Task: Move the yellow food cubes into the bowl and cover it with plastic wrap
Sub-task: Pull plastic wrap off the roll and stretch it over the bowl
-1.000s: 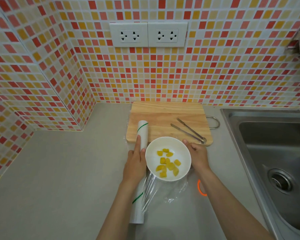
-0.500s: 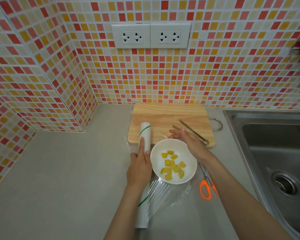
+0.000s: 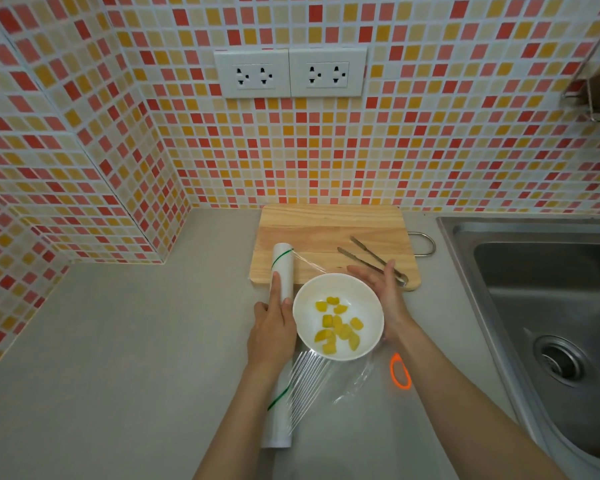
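A white bowl [image 3: 305, 320] stands on the counter and holds several yellow food cubes [image 3: 338, 329]. A long white roll of plastic wrap [image 3: 282, 268] lies just left of the bowl. My left hand [image 3: 272, 329] presses down on the roll with fingers laid flat along it. Clear film [image 3: 312, 375] runs from the roll under and around the bowl, bunched at the near side. My right hand [image 3: 383, 289] is at the bowl's far right rim, palm up and fingers spread; whether it touches the film I cannot tell.
A wooden cutting board [image 3: 329, 233] lies behind the bowl with metal tongs [image 3: 371, 259] on it. Orange-handled scissors [image 3: 400, 370] lie right of the bowl, partly under my right forearm. A steel sink [image 3: 548, 306] fills the right side. Tiled walls rise behind and to the left.
My right hand left the bowl's right side, reached to the far rim, then drew back right with fingers spread. The left hand stayed on the roll.
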`<state>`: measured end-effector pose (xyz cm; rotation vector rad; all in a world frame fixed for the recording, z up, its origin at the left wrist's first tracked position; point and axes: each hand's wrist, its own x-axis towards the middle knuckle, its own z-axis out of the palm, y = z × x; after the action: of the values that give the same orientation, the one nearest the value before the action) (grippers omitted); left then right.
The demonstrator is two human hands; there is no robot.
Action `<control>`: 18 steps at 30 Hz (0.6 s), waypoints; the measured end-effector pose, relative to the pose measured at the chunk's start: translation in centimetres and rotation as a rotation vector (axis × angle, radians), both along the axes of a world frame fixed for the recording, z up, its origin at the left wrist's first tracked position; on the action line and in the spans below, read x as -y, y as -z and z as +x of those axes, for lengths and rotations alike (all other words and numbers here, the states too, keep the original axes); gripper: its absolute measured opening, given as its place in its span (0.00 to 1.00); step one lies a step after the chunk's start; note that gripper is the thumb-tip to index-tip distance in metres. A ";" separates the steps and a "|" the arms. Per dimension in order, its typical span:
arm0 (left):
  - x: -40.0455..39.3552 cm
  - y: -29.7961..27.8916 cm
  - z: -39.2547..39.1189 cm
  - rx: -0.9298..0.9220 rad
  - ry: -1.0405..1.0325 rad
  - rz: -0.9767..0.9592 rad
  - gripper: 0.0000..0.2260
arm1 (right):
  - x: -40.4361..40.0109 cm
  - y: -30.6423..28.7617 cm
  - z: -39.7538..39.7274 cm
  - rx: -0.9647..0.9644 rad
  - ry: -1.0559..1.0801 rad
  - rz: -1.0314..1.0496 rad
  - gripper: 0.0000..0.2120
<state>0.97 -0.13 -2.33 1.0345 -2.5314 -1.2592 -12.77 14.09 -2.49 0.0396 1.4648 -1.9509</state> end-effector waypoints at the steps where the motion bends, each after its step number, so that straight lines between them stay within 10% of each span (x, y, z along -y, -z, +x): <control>1: 0.0 0.0 0.0 -0.001 -0.002 -0.003 0.22 | 0.0 0.0 0.3 -0.018 0.076 0.041 0.37; 8: 0.0 0.4 -0.2 -0.011 -0.004 -0.017 0.23 | -2.1 -2.5 3.6 -0.452 0.550 0.144 0.33; 18: -0.1 0.5 0.0 -0.014 -0.026 -0.016 0.22 | 1.3 -0.2 9.1 -0.582 0.558 0.188 0.34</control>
<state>0.99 -0.01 -2.83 1.0481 -2.5056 -1.2336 -3.65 12.82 -2.28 -0.0456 2.1990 -2.3800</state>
